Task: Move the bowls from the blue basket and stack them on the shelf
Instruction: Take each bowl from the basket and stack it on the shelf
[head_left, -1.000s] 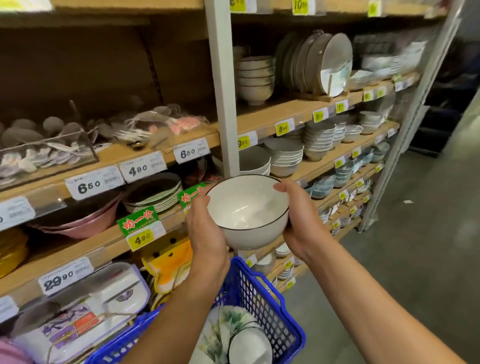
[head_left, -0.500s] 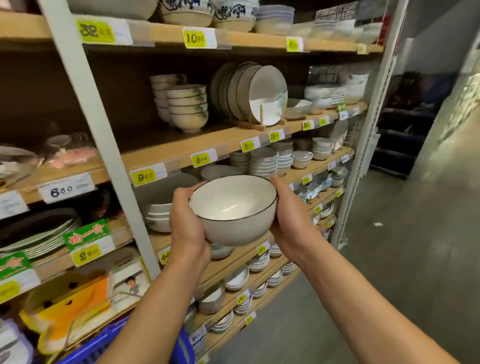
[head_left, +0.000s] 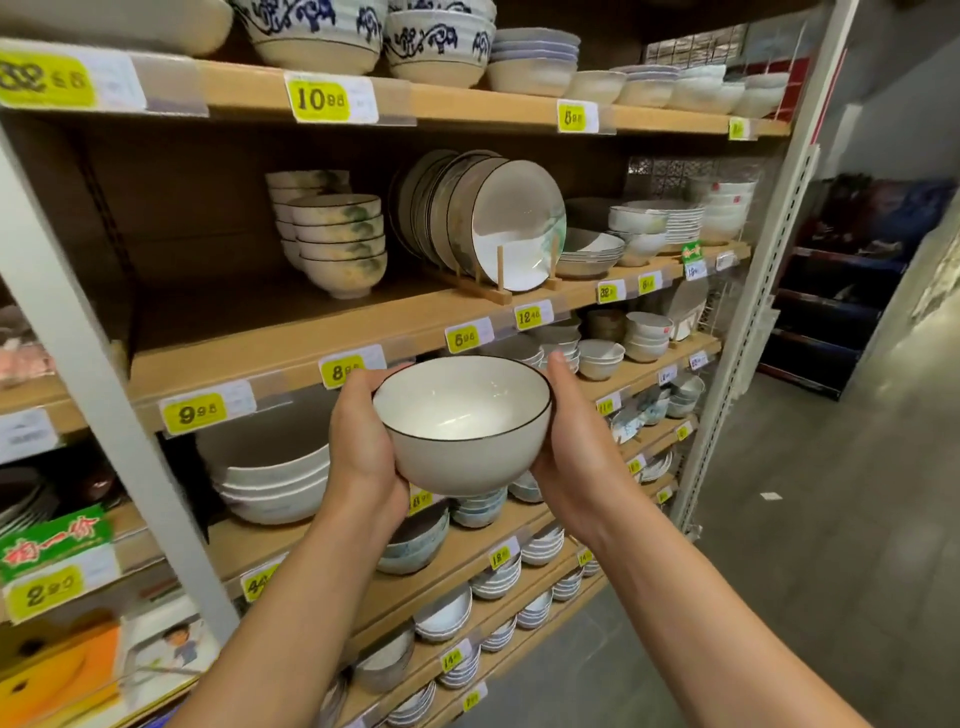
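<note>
A white bowl (head_left: 462, 431) with a thin dark rim is held upright in front of the shelving, just below the edge of the wooden shelf (head_left: 249, 353). My left hand (head_left: 361, 452) grips its left side and my right hand (head_left: 574, 457) grips its right side. On that shelf stands a stack of matching dark-rimmed bowls (head_left: 340, 244) with green and yellow patterns, up and to the left of the held bowl. Only a sliver of the blue basket (head_left: 156, 721) shows at the bottom edge.
Upright plates (head_left: 498, 218) lean in a wooden rack to the right of the bowl stack. Large white bowls (head_left: 270, 478) sit on the shelf below. A white metal upright (head_left: 88, 364) stands at the left. Bare shelf board lies left of the bowl stack. Grey aisle floor (head_left: 805, 519) opens to the right.
Both hands have lifted the bowl up from above the basket toward the higher shelf. The view has tilted up and right, so the basket has almost dropped out of sight.
</note>
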